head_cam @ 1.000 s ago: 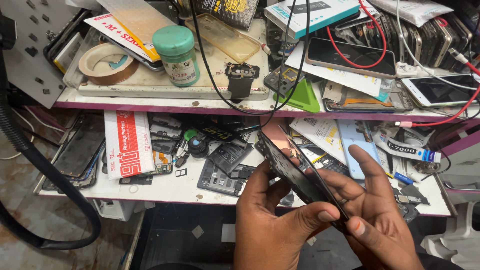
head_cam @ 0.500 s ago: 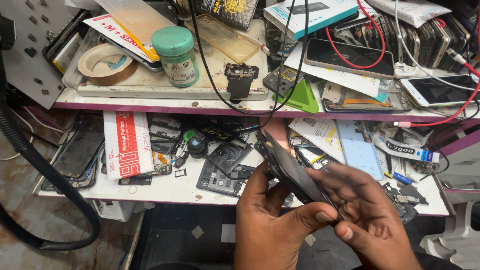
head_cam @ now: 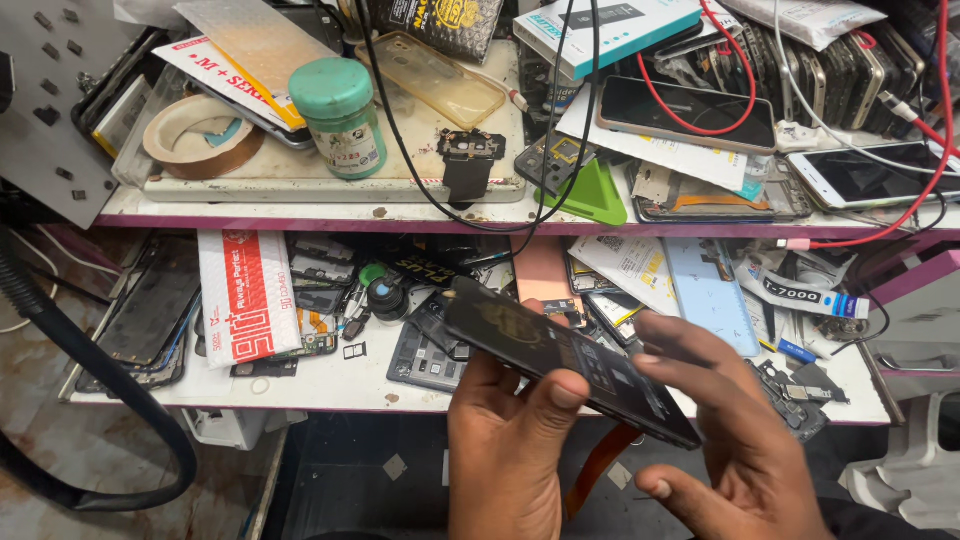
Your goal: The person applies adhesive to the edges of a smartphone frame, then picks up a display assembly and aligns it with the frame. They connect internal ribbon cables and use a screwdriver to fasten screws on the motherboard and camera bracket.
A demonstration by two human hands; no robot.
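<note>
My left hand [head_cam: 510,450] grips a flat black phone panel [head_cam: 565,358], thumb on top near its middle, fingers underneath. The panel tilts down to the right, in front of the lower shelf's edge. To its right, my right hand [head_cam: 730,440] has its fingers spread; fingertips hover over the panel's lower right part, and contact is unclear. An orange flex strip [head_cam: 600,465] hangs below the panel between my hands.
The lower shelf [head_cam: 320,385] carries phone parts, a red-and-white packet [head_cam: 248,290] and a glue tube [head_cam: 805,297]. On the upper shelf [head_cam: 300,212] stand a green-lidded jar [head_cam: 342,115], a tape roll [head_cam: 200,135], phones and cables. A thick black hose [head_cam: 90,370] loops at left.
The panel has turned flatter, showing its broad face. My right hand has let go of its edge and spread its fingers above it. My left thumb now lies on top.
</note>
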